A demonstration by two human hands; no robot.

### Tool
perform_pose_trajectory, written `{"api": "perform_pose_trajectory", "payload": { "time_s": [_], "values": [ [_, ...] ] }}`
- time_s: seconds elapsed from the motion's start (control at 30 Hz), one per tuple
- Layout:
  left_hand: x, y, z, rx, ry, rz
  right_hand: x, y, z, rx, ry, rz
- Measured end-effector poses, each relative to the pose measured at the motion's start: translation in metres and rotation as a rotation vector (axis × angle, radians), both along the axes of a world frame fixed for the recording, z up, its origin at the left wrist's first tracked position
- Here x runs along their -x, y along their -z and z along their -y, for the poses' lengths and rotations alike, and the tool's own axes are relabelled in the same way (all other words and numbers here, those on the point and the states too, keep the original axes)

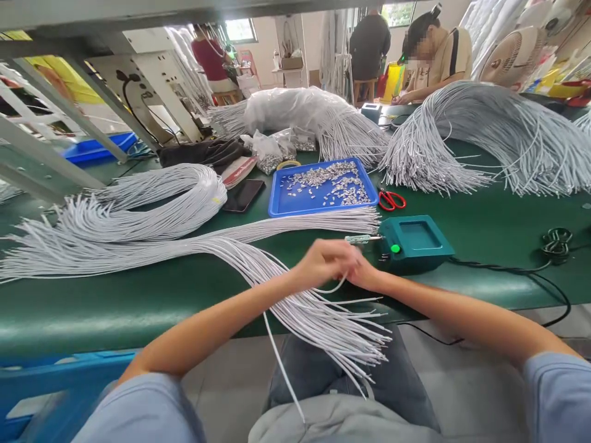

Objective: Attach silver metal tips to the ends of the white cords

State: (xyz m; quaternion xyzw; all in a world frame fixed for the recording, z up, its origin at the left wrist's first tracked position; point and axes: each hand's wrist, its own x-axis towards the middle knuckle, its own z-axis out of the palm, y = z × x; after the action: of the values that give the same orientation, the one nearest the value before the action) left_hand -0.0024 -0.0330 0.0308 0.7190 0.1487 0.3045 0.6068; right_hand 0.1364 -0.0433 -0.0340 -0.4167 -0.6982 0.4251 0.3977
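Observation:
My left hand (327,261) and my right hand (363,272) meet above the front of the green table. One white cable (336,288) curves up from the bundle to where my fingers come together, and my right hand appears closed on it. The left fingers are pinched and smeared by motion; what is between them is hidden. Below my forearms a fanned bundle of white cables (318,326) hangs over the table edge towards my lap. Just beyond my hands, a teal device (415,243) with a green button has a pale-handled screwdriver-like tool (362,239) at its left side.
A blue tray (295,206) of small metal parts lies behind, with red-handled scissors (392,200) beside it. Coiled cable bundles (184,200) and a dark phone (244,195) lie left; another large bundle (489,123) arches right. A black cord (503,266) trails rightward. Other people work behind.

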Motion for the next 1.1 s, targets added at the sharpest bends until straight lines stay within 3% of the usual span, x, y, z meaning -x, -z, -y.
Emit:
{"api": "perform_pose_trajectory", "payload": {
  "time_s": [0.1, 0.2, 0.3, 0.57, 0.9, 1.1],
  "values": [
    [0.007, 0.023, -0.033, 0.372, -0.319, 0.178, -0.005, -0.001, 0.001, -0.024, 0.237, -0.157],
    [0.009, 0.036, -0.043, 0.525, -0.363, 0.182, -0.01, -0.008, -0.001, -0.166, 0.442, -0.317],
    [0.007, 0.036, -0.039, 0.539, -0.297, 0.134, -0.015, -0.015, -0.005, -0.209, 0.45, -0.309],
    [0.006, 0.034, -0.035, 0.495, -0.154, 0.087, -0.017, -0.016, -0.005, -0.192, 0.255, -0.281],
    [0.007, 0.034, -0.034, 0.485, -0.156, 0.061, -0.019, -0.02, -0.001, -0.179, 0.227, -0.228],
    [0.007, 0.034, -0.033, 0.491, -0.181, 0.033, -0.016, -0.022, -0.001, -0.222, 0.31, -0.247]
  ]
}}
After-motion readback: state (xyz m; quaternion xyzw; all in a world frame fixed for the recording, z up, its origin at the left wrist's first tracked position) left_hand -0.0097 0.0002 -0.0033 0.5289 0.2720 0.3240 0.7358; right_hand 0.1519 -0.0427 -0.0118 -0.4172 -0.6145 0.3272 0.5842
